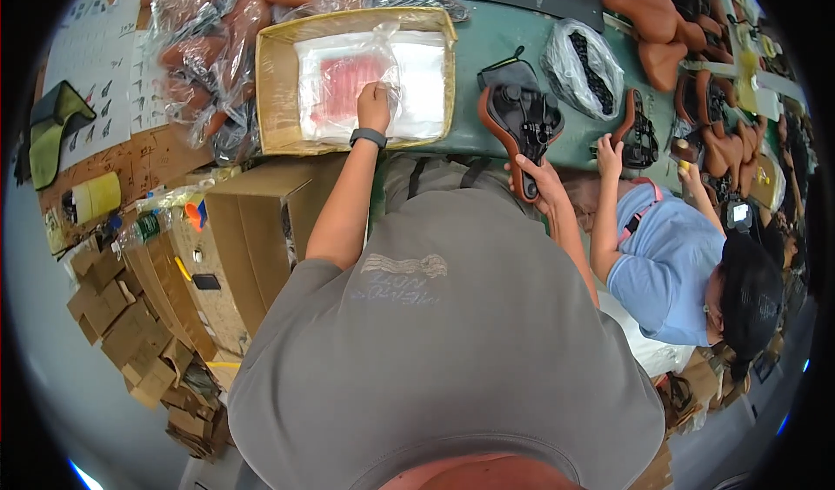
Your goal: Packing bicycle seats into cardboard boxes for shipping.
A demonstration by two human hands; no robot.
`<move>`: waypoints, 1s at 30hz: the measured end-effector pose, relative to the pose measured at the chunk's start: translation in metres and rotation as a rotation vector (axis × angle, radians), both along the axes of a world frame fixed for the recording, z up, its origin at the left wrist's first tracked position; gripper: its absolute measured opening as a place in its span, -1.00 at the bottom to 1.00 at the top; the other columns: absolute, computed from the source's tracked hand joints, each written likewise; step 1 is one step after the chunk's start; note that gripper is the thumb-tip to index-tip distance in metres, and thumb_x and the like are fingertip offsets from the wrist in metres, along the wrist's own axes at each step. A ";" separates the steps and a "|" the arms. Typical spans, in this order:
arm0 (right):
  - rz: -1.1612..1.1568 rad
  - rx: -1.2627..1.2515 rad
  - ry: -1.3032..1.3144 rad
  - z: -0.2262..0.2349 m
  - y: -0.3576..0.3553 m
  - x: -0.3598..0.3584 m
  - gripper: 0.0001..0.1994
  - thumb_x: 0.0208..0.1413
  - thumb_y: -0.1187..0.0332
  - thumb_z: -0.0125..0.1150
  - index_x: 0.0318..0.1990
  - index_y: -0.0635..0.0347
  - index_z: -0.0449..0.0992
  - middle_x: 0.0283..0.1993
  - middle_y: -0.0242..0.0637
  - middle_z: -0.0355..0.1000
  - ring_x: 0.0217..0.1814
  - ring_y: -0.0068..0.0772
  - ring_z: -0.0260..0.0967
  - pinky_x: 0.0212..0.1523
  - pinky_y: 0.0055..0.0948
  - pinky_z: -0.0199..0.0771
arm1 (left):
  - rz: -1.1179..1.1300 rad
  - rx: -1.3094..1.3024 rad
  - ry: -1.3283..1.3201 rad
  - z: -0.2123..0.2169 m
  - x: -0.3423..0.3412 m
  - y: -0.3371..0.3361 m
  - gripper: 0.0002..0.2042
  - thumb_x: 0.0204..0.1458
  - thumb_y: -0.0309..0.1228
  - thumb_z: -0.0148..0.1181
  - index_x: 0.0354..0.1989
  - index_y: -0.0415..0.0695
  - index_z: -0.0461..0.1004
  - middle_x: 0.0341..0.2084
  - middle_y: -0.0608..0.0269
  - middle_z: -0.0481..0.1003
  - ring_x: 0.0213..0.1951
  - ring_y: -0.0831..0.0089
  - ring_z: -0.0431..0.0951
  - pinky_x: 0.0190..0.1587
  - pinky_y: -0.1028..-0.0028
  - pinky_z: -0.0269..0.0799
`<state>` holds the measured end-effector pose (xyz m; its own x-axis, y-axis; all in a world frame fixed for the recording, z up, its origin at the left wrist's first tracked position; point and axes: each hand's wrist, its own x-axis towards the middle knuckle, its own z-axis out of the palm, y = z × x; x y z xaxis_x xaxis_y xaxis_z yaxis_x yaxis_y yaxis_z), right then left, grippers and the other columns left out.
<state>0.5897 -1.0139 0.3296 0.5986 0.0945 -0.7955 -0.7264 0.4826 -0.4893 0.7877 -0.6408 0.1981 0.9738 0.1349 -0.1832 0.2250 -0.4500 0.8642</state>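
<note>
At the far left, at about nine o'clock from our body, flattened cartons [130, 316] lie stacked on the floor, with a taller open carton [252, 229] just beside them.

Moving right, we find the shallow cardboard tray [274, 99] on the green bench [496, 38]. It holds a stack of clear plastic bags [417, 81] over a reddish sheet. Our left hand [374, 107] rests on the top bag near the tray's six o'clock edge. The grip is partly curled, fingertips pressed down onto the film; we cannot tell whether it pinches a layer or only presses it. The bags spread from this grip toward twelve and three o'clock.

Further right, our right hand [541, 181] is clenched around the narrow nose of a brown bicycle saddle [520, 129], held underside up so the black base and rails face us. The saddle's long axis runs from the grip at five o'clock up to its broad rear at eleven o'clock. The broad end lies near the tray's right wall, at about three o'clock from the left hand, which is the nearer hand to the bags.

At the far right, a co-worker in a light blue shirt [670, 264] touches another saddle [639, 133].
</note>
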 end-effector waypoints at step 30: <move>0.019 0.349 -0.645 0.118 0.046 0.147 -0.35 0.10 0.40 0.61 0.30 0.35 0.40 -0.07 -0.13 0.61 -0.10 -0.26 0.59 -0.07 -0.23 0.62 | 0.009 -1.105 0.425 0.301 0.038 0.020 -0.84 0.51 -0.30 0.12 0.03 -0.10 0.55 -0.30 0.42 0.58 -0.36 0.57 0.51 -0.27 0.50 0.45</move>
